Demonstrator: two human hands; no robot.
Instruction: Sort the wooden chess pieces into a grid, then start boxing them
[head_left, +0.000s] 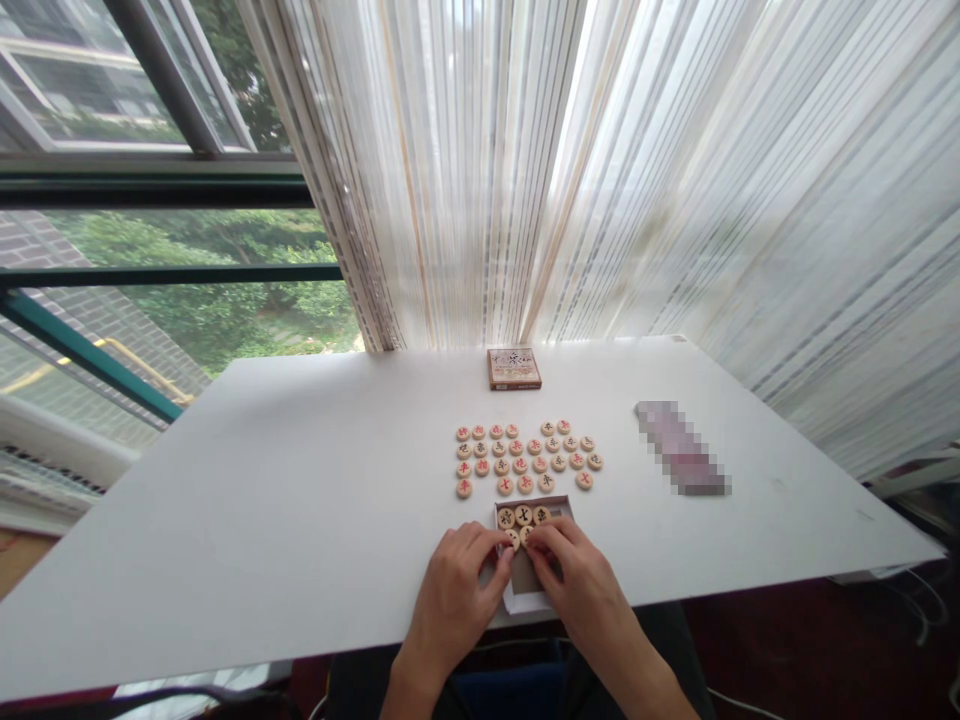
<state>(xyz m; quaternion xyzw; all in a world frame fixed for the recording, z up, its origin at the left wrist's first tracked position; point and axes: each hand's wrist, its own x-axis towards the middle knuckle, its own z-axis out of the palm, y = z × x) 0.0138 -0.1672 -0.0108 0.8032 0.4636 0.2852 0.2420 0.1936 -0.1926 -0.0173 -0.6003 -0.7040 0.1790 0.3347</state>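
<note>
A shallow open box [521, 602] with pale walls lies near the table's front edge. Inside, a row of round wooden Chinese chess pieces [523, 516] with black characters lines its far end. A second row holds two more pieces. My left hand [459, 580] reaches in from the left, thumb and forefinger pinched at the left piece [514, 540] of that row. From the right, my right hand [586, 572] has its fingers closed on the neighbouring piece [527, 537], partly covering it. Beyond the box, several loose pieces with red or black characters [521, 465] lie face up in rough rows.
A flat printed box lid [514, 369] lies toward the back of the white table [300, 520]. To the right is a pixelated, pinkish long object [681, 448]. A striped string curtain [480, 180] hangs behind, beside an open window [172, 240] on the left.
</note>
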